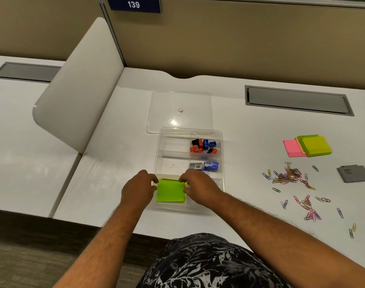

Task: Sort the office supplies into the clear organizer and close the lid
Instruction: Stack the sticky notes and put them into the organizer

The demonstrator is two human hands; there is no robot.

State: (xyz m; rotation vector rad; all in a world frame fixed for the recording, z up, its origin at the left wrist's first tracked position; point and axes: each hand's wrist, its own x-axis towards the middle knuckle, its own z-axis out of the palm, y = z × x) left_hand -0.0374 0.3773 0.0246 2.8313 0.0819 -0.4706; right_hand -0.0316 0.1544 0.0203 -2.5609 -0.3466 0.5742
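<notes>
The clear organizer [221, 154] sits at the middle of the white desk. Its clear lid [179, 100] lies flat just behind it. A green sticky-note pad [170, 191] lies in the near-left compartment. My left hand [137, 189] touches the pad's left edge with curled fingers. My right hand [198, 187] pinches its right edge between thumb and fingers. Red, blue and black sharpeners [204, 146] fill the far-right compartment. Staple boxes [204, 165] lie in the middle-right compartment. More sticky-note pads [311, 145], pink, orange and yellow-green, lie stacked at the right. Several coloured paper clips [289, 176] are scattered there too.
A grey flat card [354, 173] lies at the far right. A white curved divider panel [77, 96] stands at the left. Grey cable hatches [298, 100] are set into the desk at the back. The desk's front edge is near my body.
</notes>
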